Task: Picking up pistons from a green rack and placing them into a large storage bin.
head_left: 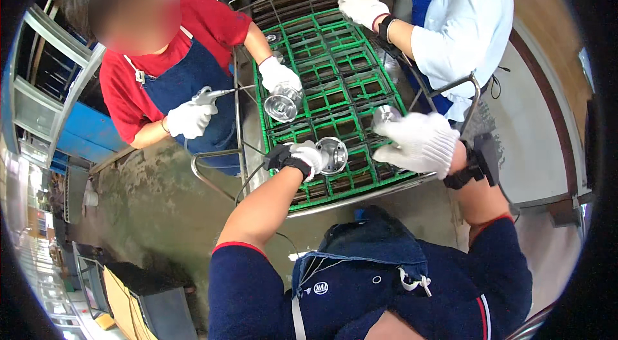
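My left hand, in a white knit glove, is closed on the edge of a shiny round metal housing with a hollow, cup-like inside. The housing is over the near part of a green-edged grid rack. To the right, my right hand, gloved too, is open, its thumb apart from the fingers. Just past its fingertips shows a smaller round metal piece; whether the fingers touch it is unclear. Dark straps with small boxes sit on both my wrists.
Across the left side, a person in red holds a metal housing and an air blow gun. At the far right another person's gloved hand is over the rack. A metal rail borders the cart's near edge.
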Available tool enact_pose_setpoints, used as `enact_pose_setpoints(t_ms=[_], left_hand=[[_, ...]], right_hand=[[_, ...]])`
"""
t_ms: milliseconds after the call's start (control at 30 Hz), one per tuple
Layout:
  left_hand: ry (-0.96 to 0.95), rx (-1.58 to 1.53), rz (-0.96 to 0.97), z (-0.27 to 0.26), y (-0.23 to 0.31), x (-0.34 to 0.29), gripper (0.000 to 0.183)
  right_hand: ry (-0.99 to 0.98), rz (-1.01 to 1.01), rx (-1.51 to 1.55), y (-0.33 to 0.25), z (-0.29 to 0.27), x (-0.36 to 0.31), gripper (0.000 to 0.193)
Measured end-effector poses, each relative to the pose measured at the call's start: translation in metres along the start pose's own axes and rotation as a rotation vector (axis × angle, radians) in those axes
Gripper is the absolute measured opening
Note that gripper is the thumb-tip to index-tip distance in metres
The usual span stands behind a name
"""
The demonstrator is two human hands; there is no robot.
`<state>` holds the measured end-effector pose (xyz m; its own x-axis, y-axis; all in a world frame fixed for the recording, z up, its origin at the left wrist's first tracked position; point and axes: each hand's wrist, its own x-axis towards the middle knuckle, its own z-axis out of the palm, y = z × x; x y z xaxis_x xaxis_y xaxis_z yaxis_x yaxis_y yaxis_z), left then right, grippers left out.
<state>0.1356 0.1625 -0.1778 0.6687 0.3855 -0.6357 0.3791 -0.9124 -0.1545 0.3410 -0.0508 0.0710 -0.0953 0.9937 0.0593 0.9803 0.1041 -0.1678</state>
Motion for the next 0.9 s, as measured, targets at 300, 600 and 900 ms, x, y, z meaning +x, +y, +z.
enact_pose_setpoints(t_ms=[300,600,900], left_hand=[[0.017,-0.024,0.081,-0.032,0.006,-0.022,0.015],[0.096,0.115,0.191,-0.007,-0.004,0.003,0.017],[-0.021,0.06,0.016,-0.064,0.018,-0.05,0.015]], right_hand=[[-0.27,0.609,0.406,0.009,0.015,-0.049,0.058],[-0.305,0.585,0.451,0.017,0.021,-0.051,0.058],[-0.306,0.595,0.425,0.013,0.019,-0.05,0.056]])
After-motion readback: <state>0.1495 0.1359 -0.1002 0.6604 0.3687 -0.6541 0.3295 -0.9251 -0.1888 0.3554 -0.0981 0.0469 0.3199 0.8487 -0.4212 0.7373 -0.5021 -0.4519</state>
